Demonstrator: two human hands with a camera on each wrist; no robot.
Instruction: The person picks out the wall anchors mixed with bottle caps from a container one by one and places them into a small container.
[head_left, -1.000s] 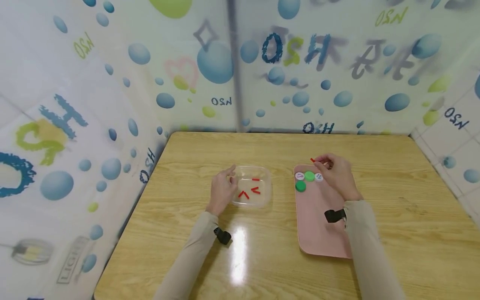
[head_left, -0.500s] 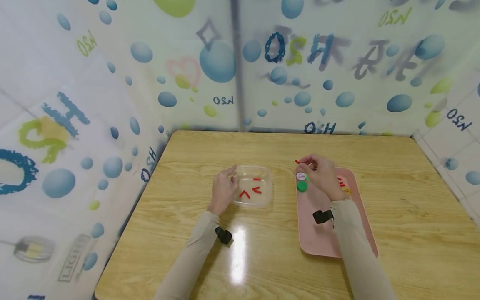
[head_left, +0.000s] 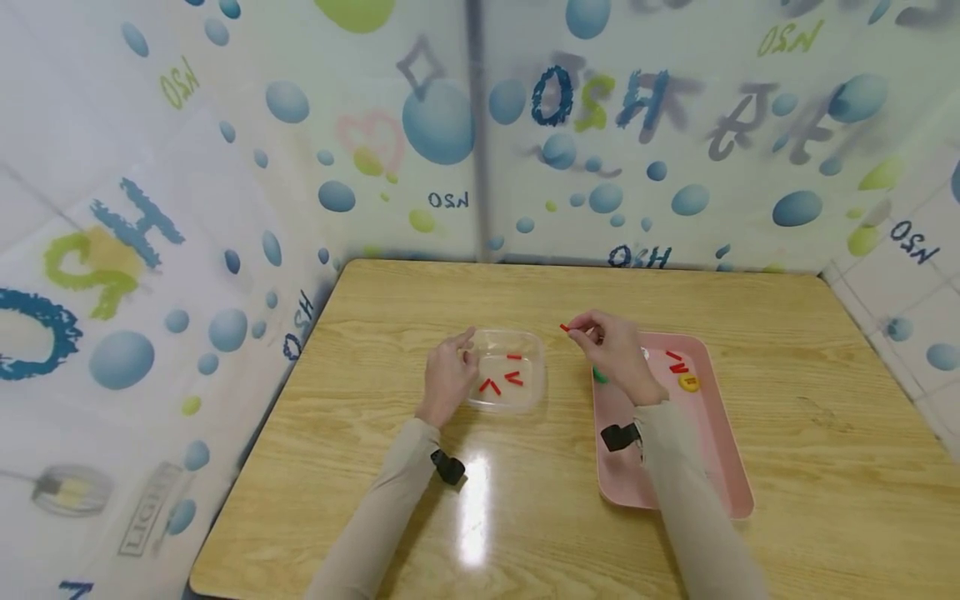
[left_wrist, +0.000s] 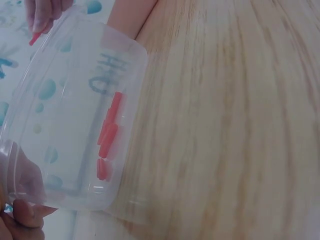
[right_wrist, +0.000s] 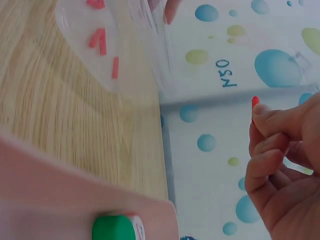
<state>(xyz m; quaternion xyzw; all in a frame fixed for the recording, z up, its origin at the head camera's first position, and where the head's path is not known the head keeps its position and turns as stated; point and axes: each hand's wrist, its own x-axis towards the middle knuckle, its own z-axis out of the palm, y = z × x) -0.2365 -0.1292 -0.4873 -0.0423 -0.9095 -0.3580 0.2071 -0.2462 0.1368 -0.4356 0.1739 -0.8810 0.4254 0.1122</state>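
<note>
My right hand (head_left: 617,350) pinches a small red stick (head_left: 565,327) between thumb and fingertips. It is above the table's far part, between the clear plastic container and the pink tray (head_left: 731,475). In the right wrist view the red stick (right_wrist: 255,101) pokes up past the thumb. My left hand (head_left: 447,377) holds the left rim of the clear container (head_left: 534,392), thumb at the wall. Several red sticks (head_left: 513,377) lie on the container's floor; the left wrist view shows the sticks (left_wrist: 108,140) through its wall.
In the tray, a yellow cap (head_left: 688,382) and a few red sticks (head_left: 678,367) lie to the right. My right hand partly hides a green cap (head_left: 599,375) at the tray's left side. The wooden table (head_left: 397,308) meets a patterned curtain (head_left: 675,233) behind.
My right hand has moved left with the red stick, from over the tray toward the container. Sticks and a yellow cap in the tray came into sight. The left hand keeps its hold.
</note>
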